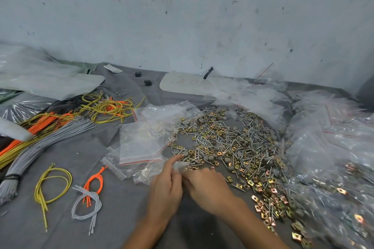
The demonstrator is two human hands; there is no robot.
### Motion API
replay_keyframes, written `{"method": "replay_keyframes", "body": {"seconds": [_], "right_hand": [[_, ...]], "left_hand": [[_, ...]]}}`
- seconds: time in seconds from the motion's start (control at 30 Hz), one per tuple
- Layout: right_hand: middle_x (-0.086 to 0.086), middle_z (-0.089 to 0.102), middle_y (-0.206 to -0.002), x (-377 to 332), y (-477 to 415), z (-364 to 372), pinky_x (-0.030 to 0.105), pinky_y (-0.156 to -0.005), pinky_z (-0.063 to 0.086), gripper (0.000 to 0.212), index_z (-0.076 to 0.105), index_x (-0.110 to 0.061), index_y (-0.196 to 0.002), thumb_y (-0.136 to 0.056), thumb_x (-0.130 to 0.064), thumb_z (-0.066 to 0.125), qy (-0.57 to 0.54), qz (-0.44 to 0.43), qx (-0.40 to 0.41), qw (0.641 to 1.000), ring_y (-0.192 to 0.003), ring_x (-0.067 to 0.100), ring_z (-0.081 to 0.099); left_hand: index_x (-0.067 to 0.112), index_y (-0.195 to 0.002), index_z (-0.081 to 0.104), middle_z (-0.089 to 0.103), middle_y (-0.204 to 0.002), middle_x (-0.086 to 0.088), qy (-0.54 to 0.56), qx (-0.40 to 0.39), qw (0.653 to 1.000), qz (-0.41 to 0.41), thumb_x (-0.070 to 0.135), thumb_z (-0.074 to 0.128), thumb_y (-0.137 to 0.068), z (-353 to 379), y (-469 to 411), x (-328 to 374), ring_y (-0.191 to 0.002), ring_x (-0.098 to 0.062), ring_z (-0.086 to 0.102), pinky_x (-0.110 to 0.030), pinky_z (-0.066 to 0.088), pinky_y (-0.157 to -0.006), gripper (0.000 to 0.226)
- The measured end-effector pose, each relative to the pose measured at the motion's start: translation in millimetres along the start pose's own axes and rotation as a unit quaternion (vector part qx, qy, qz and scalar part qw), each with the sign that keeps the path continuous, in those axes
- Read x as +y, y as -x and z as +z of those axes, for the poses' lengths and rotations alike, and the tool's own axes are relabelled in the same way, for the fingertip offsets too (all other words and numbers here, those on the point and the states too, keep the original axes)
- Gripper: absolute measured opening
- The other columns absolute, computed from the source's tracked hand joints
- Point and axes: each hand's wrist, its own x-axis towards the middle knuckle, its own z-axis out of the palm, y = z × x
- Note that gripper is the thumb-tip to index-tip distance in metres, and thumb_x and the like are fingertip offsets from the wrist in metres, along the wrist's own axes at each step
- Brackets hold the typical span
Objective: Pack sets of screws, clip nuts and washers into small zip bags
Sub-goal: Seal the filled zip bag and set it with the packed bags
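Left hand (168, 186): nearest, at 6 o'clock on the desk (121, 218); forefinger straight, remaining fingers gripping the zip bag (180, 165).
Right hand (204, 186): close against the left; fingers curled at the bag's mouth, too blurred to tell whether they pinch anything.
Spare bags (141, 143): stacked at 11 o'clock from the hands.
Zip bag, place: between both hands, at 12 o'clock of the knuckles, by the pile's edge.
Zip bag, look: small, clear, crinkled film; contents unreadable.
Zip bag, handling: likely featherlight, limp and slippery; best pinched at the two lips of its mouth, then supported beneath once metal weighs it.
Loose hardware (232, 143): screws, brass-coloured clip nuts, grey washers at 1 o'clock; small, hard, prone to scatter.
Packed bags (334, 147): heaped at 3 o'clock.
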Motion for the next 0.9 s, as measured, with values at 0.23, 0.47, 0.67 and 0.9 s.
{"method": "replay_keyframes", "body": {"seconds": [0.23, 0.47, 0.67, 0.9], "right_hand": [[-0.017, 0.055, -0.08, 4.0, -2.4, -0.4, 0.028, -0.065, 0.039, 0.018, 0.048, -0.035, -0.106, -0.092, -0.039, 0.059, -0.162, 0.035, 0.163, 0.973, -0.075, 0.006, 0.052], [-0.006, 0.07, -0.086, 4.6, -11.5, -5.6, 0.03, -0.071, 0.044, 0.025, 0.059, -0.033, -0.115, -0.095, -0.021, 0.049, -0.193, 0.08, 0.061, 0.976, -0.083, 0.014, 0.063], [-0.016, 0.065, -0.063, -15.4, -9.0, -33.4, 0.027, -0.061, 0.051, 0.035, 0.073, -0.029, -0.102, -0.093, -0.006, 0.048, -0.385, 0.11, 0.067, 0.914, -0.059, -0.001, 0.058], [0.009, 0.066, -0.067, -29.2, 9.2, -92.5, 0.026, -0.05, 0.053, 0.021, 0.07, -0.004, -0.098, -0.091, 0.006, 0.053, -0.649, 0.124, 0.095, 0.745, -0.057, 0.017, 0.06]], "left_hand": [[0.061, -0.12, 0.047, 0.058, -0.063, 0.012, -0.019, 0.01, 1.0, 0.002, 0.04, 0.047, -0.085, -1.7, 0.9, 5.9, -0.057, -0.004, 0.057, -0.016, 0.043, -0.055, 0.041], [0.065, -0.127, 0.033, 0.059, -0.077, 0.017, -0.076, -0.075, 0.994, -0.018, 0.038, 0.053, -0.072, -12.8, 16.5, 18.9, -0.067, -0.006, 0.058, -0.035, 0.053, -0.061, 0.064], [0.045, -0.093, 0.055, 0.059, -0.086, 0.019, -0.066, -0.005, 0.998, -0.001, 0.044, 0.06, -0.075, -33.8, 38.0, 36.0, -0.077, -0.002, 0.056, -0.029, 0.05, -0.072, 0.019], [0.044, -0.099, 0.061, 0.061, -0.089, 0.024, -0.04, 0.077, 0.992, 0.091, 0.05, 0.064, -0.084, -61.5, 34.1, 77.5, -0.074, 0.005, 0.056, -0.008, 0.04, -0.063, 0.017]]}}
